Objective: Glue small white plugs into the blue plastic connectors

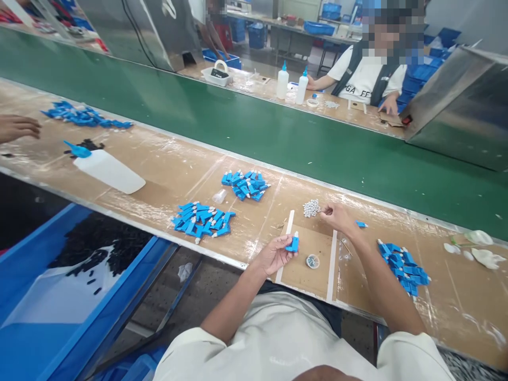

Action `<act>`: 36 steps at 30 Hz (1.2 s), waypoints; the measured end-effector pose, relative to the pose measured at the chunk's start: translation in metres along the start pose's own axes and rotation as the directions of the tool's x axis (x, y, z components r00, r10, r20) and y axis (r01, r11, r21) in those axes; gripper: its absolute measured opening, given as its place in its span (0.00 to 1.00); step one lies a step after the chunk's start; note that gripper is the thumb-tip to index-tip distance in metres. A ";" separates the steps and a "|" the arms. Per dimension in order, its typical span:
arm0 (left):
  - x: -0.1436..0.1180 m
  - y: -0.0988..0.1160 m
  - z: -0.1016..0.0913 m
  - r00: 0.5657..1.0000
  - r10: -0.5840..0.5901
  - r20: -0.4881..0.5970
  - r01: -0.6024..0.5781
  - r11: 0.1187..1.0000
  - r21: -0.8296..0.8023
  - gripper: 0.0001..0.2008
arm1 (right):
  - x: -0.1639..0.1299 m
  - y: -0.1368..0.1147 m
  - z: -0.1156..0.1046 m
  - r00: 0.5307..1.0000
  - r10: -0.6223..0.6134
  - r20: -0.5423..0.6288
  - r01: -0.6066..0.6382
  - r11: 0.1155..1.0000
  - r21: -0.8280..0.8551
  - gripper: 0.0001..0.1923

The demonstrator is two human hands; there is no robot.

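My left hand [274, 254] holds a small blue plastic connector [293, 243] with a white tip, upright over the brown worktop. My right hand [337, 217] reaches forward with fingertips pinched at a small heap of tiny white parts [311, 208]; whether it grips one I cannot tell. A small round tin [312, 261] lies on the worktop between my hands. Piles of the same blue connectors lie to the left front [202, 219], further back [246, 184], and by my right forearm [402, 264]. One loose blue piece [361, 224] sits next to my right wrist.
A white squeeze bottle with a blue nozzle [107, 168] lies on its side at left. Another person's hand [18, 128] rests near a far-left blue pile [85, 117]. A green conveyor belt [278, 137] runs behind. A co-worker [369, 74] sits opposite. A blue bin [59, 296] holds black parts.
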State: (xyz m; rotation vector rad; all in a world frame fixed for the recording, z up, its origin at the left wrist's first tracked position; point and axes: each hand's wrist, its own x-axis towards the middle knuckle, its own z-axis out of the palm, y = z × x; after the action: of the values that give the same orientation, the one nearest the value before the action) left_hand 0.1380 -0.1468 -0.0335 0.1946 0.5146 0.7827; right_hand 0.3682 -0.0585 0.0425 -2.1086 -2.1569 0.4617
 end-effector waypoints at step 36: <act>-0.015 0.005 0.059 0.977 0.196 0.089 -0.212 0.948 0.237 0.24 | -0.115 -0.035 0.001 0.996 0.024 -0.084 0.075 0.252 0.965 0.19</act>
State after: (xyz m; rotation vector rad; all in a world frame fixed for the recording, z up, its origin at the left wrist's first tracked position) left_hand 0.1557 -0.1528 0.0248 0.5079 0.5346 0.9106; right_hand 0.3395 -0.1720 0.0678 -1.2456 -1.1541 1.2694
